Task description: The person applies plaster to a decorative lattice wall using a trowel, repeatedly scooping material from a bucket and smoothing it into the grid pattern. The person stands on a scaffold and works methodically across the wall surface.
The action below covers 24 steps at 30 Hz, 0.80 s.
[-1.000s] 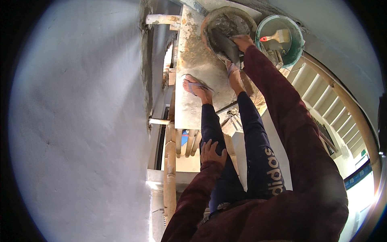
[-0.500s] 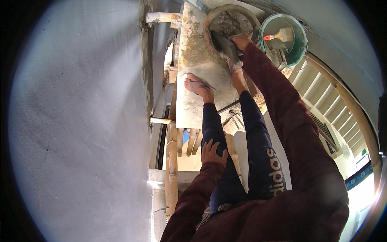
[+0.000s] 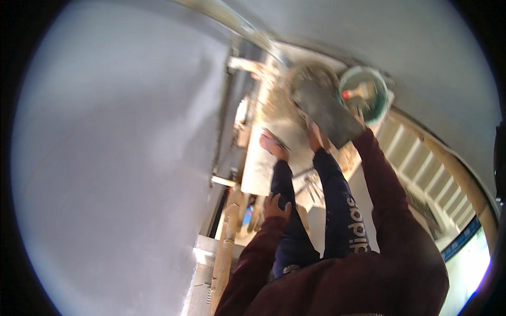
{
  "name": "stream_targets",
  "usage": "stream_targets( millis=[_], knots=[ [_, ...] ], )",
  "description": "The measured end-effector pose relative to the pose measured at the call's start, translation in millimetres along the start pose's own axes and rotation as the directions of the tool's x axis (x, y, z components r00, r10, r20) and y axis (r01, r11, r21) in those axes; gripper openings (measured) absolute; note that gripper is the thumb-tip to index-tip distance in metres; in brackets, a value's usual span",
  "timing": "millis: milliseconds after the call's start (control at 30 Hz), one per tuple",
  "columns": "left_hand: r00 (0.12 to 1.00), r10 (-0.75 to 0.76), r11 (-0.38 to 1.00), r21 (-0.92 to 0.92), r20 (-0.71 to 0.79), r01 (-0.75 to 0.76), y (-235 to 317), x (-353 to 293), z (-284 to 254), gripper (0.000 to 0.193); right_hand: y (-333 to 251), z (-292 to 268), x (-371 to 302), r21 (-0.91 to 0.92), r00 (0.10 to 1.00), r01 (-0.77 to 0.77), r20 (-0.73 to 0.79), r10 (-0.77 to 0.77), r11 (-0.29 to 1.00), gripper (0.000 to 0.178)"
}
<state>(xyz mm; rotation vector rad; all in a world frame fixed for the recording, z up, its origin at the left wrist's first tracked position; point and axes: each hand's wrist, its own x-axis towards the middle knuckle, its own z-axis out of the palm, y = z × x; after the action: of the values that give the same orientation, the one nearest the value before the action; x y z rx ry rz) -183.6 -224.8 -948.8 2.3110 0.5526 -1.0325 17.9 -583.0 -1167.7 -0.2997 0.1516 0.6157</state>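
Right arm: stretched forward, slightly to my right, sleeve ending at the edge of the trowel (image 3: 331,113). Right hand (image 3: 360,119) closed on it; fingers mostly hidden, blurred. Blade is broad, grey, held aslant, far end over the tub (image 3: 291,88), near end beside my right foot (image 3: 315,136). Cannot tell whether blade touches rim.

Left hand (image 3: 277,207): palm down on my left thigh, fingers loosely spread, holding nothing.

Room: bare board (image 3: 256,176) around my left foot (image 3: 272,144); its left edge runs near the wall (image 3: 121,158), with bamboo poles (image 3: 225,242) in the gap. Another wall (image 3: 379,39) bounds the far side behind tub and bucket (image 3: 380,109).

Obstacles: bucket stands just right of tub, close to the blade; brush (image 3: 360,91) in it, red on the handle. Both feet on the board, right one hard by the blade.
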Motion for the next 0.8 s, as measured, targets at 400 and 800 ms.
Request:
stream_targets(
  millis=[400,800],
  knots=[
    [-0.212,0.121,0.987,0.141,-0.970,-0.079,59.5,-255.0,-337.0,0.074,-115.2,774.2,87.0,-0.540,0.797,0.440,0.604,-0.034,0.717,0.034],
    [-0.632,0.235,0.958,0.068,-0.738,0.277,-31.9,-289.2,-531.8,0.069,-80.1,1169.9,122.7,-0.269,0.364,0.850,0.922,-0.135,0.453,0.031]
  ],
)
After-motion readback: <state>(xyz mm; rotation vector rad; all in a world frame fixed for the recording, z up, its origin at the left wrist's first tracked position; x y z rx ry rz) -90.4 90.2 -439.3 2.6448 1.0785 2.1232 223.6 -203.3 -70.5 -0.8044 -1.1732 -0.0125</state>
